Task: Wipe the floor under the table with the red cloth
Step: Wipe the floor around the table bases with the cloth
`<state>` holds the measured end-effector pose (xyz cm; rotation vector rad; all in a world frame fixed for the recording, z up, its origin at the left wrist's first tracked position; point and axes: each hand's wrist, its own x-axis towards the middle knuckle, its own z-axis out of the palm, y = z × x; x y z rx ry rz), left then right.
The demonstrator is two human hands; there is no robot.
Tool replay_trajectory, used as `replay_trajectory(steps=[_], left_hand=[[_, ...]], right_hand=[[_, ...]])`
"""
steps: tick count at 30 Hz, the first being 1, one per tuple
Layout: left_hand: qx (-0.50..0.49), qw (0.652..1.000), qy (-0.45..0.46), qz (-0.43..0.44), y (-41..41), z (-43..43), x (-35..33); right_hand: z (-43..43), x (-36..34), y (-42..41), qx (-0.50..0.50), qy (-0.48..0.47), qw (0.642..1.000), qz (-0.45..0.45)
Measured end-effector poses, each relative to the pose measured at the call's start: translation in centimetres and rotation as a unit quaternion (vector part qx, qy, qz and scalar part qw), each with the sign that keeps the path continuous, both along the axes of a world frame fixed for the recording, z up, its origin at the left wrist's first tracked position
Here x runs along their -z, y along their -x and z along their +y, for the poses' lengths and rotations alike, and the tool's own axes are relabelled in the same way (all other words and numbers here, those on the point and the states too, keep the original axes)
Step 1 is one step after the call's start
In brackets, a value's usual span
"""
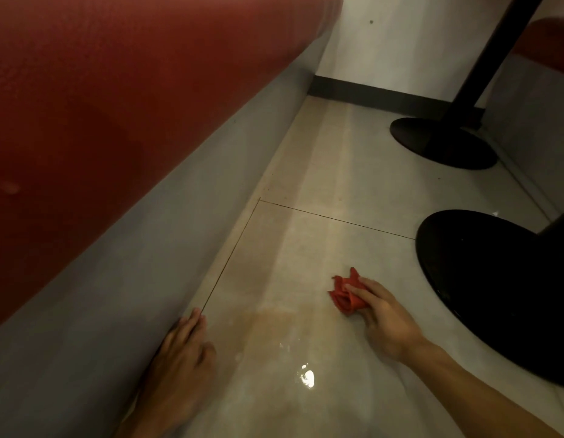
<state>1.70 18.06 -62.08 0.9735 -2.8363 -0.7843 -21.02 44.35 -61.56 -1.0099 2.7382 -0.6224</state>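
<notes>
Head view looks down at the space under a table, and at 9 to 11 o'clock you see a long red bench seat (84,105) with a grey base panel (122,263) running down to the floor. Your left hand (182,346) rests at 7 o'clock, fingers spread flat and holding nothing, pressed where the grey panel meets the floor (306,184). Just right of it, near 6 o'clock, a wet patch (307,377) glints on the pale tiles, with a faint brownish smear beside it. Your right hand (382,317) reaches in from 5 o'clock and is closed around the red cloth (345,294), which is bunched up and pressed on the tile just right of centre. The cloth sits near the rim of the closer black table base (483,279) at 4 o'clock, not touching it. A second black base (442,143) with its post (495,52) stands at 1 o'clock, close to the white wall (400,42).
</notes>
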Motion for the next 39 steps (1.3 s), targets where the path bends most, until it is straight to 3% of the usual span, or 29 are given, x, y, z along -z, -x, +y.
replay_trajectory(steps=[4,9,18,21,25,28,31,35,36,39], left_hand=[[-0.002,1.000,0.013,-0.007,0.0,0.1,0.3],[-0.003,0.999,0.027,-0.019,0.1,0.3,0.5],[-0.003,1.000,0.022,-0.022,0.2,0.1,0.4],[0.000,1.000,0.007,-0.017,0.1,0.0,0.5],[-0.008,0.999,-0.031,-0.011,0.2,-0.3,0.3],[-0.039,0.992,-0.095,0.075,1.0,0.1,-0.8],[-0.062,0.942,-0.266,0.198,2.7,1.1,-2.7],[-0.095,0.780,-0.585,0.200,3.9,2.1,-5.5],[-0.060,0.762,-0.619,0.182,3.9,2.2,-5.9],[0.054,0.767,-0.620,0.157,3.9,2.6,-5.7]], right_hand=[[1.6,0.3,0.6,0.124,-0.016,0.992,-0.017],[-3.9,1.0,-1.3,0.230,-0.018,0.973,-0.007],[-14.9,1.6,-8.3,0.000,-0.030,0.999,-0.022],[-15.2,1.9,-9.2,-0.023,-0.016,0.999,-0.040],[-14.3,-0.3,-8.7,0.010,0.120,0.979,-0.167],[-12.8,-2.4,-9.0,0.038,0.229,0.938,-0.257],[-10.7,-3.8,-9.8,0.033,0.267,0.921,-0.282],[-7.7,-5.2,-10.6,-0.004,0.371,0.833,-0.410],[-7.2,-5.4,-10.8,-0.001,0.397,0.819,-0.415],[-6.3,-5.9,-10.9,0.050,0.460,0.776,-0.428]])
